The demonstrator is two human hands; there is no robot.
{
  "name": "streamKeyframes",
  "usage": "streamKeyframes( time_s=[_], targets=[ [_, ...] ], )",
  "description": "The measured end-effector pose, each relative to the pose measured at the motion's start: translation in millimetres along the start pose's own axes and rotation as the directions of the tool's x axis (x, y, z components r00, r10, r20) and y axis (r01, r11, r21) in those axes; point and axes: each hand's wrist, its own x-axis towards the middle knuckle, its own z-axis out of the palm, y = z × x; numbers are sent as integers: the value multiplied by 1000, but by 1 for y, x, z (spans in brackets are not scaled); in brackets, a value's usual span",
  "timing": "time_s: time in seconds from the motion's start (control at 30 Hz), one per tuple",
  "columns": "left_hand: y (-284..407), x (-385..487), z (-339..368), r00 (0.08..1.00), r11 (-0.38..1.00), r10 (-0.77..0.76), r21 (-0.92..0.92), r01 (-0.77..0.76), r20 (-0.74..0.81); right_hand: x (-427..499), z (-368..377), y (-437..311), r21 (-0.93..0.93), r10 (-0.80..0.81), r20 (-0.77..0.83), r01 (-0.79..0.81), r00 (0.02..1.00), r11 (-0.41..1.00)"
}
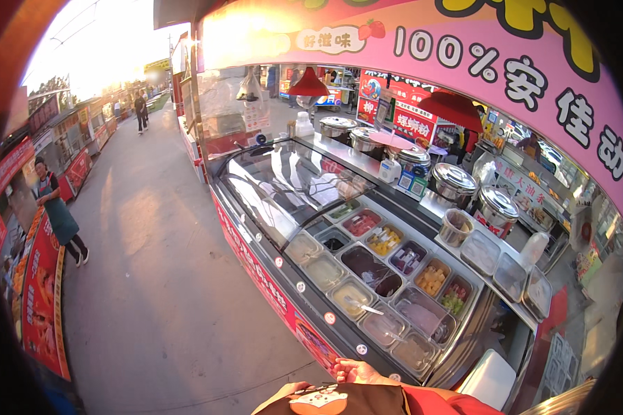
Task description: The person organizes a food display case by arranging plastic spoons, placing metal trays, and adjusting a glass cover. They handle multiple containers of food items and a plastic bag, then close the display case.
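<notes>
My right hand is at the bottom of the view, beside the front edge of a refrigerated topping counter. Its fingers are loosely curled, and nothing shows in them. My left hand barely shows at the lower edge, partly behind a dark apron with a cartoon print; its fingers are hidden. Metal food pans in the counter hold yellow pieces, red pieces, orange cubes and dark contents. A pale spoon rests in a cream-coloured pan. The curved glass cover spans the counter's far part.
Lidded steel pots line the back ledge, near payment-code stands. Metal pans stand at the ledge's right end. A white lidded box is at lower right. Left, across the paved lane, an aproned person stands beside stalls.
</notes>
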Motion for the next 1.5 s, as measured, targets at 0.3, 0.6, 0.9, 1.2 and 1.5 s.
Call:
streamKeyframes(
  time_s=[0.3, 0.6, 0.9, 1.2, 1.5],
  targets=[
    [-8, 51, -17, 982, 975, 110, 174, -136, 151, -23, -17, 7, 219, -283, -92, 296, 955, 930],
    [-18, 71, -40, 923, 900, 322, 235, -368, 212, -43, -33, 27, 255, -359, -187, 398, 915, 881],
    [-32, 47, -77, 950, 925, 242, 248, -288, 199, -4, 19, 26, 114, -263, -52, 268, 963, 957],
    [-49, -2, -115, 951, 919, 305, 277, -279, -54, 65, 78, 21, 99, -37, -121, 49, 992, 994],
    [-77, 21, -173, 978, 917, 200, 364, -164, -62, 166, 134, -34, -54, 70, -112, -76, 991, 996]
  ],
)
